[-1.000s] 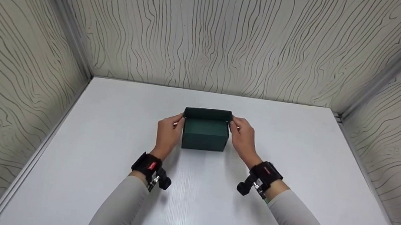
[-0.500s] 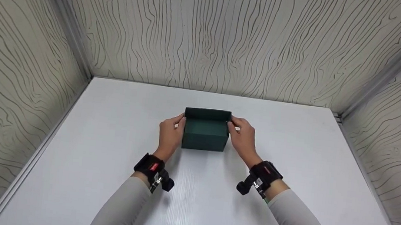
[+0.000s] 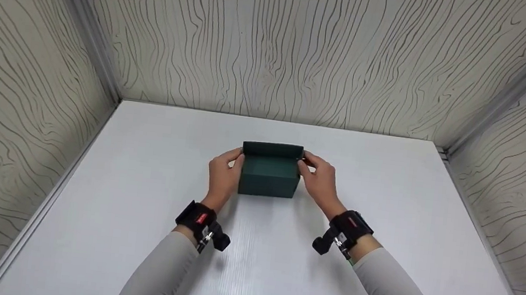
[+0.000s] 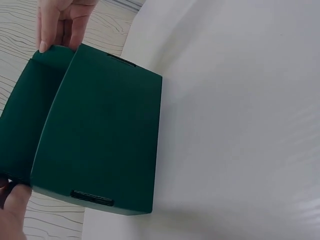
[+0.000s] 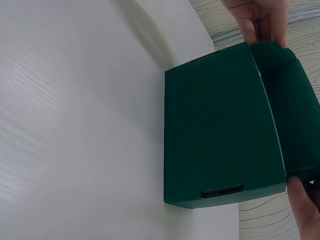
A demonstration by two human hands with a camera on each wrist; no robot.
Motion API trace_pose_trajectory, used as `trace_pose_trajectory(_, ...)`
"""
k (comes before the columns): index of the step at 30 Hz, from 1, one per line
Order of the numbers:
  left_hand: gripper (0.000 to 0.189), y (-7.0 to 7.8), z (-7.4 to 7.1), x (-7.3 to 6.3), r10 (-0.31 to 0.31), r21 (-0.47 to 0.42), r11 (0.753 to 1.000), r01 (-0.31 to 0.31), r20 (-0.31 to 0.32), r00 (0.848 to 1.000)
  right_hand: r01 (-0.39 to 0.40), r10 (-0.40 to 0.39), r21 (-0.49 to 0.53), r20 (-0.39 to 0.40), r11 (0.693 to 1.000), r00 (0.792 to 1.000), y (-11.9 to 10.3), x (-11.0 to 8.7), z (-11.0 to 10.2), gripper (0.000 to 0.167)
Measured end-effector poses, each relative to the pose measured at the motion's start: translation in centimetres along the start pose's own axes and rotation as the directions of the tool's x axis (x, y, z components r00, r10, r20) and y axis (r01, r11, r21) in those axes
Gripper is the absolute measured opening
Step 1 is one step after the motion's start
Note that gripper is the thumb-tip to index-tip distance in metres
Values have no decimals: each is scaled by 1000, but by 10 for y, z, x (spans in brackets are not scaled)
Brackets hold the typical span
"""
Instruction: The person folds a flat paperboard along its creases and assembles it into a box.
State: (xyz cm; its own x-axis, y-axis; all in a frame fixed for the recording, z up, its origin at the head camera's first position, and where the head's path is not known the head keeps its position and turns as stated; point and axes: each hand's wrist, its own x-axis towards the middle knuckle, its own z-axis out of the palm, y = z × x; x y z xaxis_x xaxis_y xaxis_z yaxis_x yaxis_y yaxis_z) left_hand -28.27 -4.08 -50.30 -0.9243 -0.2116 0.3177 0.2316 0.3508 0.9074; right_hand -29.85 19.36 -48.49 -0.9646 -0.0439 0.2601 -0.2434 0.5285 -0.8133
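A dark green cardboard box (image 3: 268, 185) stands on the white table between my hands, with its top panel raised at the back. My left hand (image 3: 224, 175) pinches the box's left side near the top, thumb toward me. On the other side my right hand (image 3: 319, 179) pinches the right edge in the same way. The left wrist view shows the right fingertips (image 4: 44, 46) on a small side flap (image 4: 52, 57) by the raised panel (image 4: 22, 120). In the right wrist view, the left fingers (image 5: 277, 32) grip the opposite flap (image 5: 272, 54). Dark slots show along the box's edges.
The white table (image 3: 116, 191) reaches back to a wood-grain patterned wall (image 3: 273, 46), with similar walls at left and right. Grey metal posts (image 3: 80, 25) stand in the corners. Both wrists wear black straps (image 3: 197, 216) with small cameras.
My left hand has shifted slightly right, its thumb closer against the box's side. My right thumb has moved slightly inward over the right edge. The box has hardly moved.
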Motion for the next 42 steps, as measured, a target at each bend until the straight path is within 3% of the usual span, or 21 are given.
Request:
trace_pose_trajectory(12, 33, -1, -5, 3, -35, -27, 999, 37, 60, 998, -57, 49, 71, 115, 996, 992, 0, 9, -10, 47)
trace_pose_trajectory(21, 42, -1, -7, 6, 1, 15, 1000, -4, 162, 987, -105, 75, 130, 218, 986, 973, 1, 13, -18, 47)
trace_pose_trajectory(29, 39, -3, -9, 6, -33, 2, 999, 34, 198, 980, -27, 19, 42, 187, 999, 982, 7, 12, -19, 37)
trace_pose_trajectory(42, 39, -11, -11, 3, 4, -46, 999, 6, 213, 977, -5, 2, 20, 158, 1000, 988, 10, 8, -17, 39)
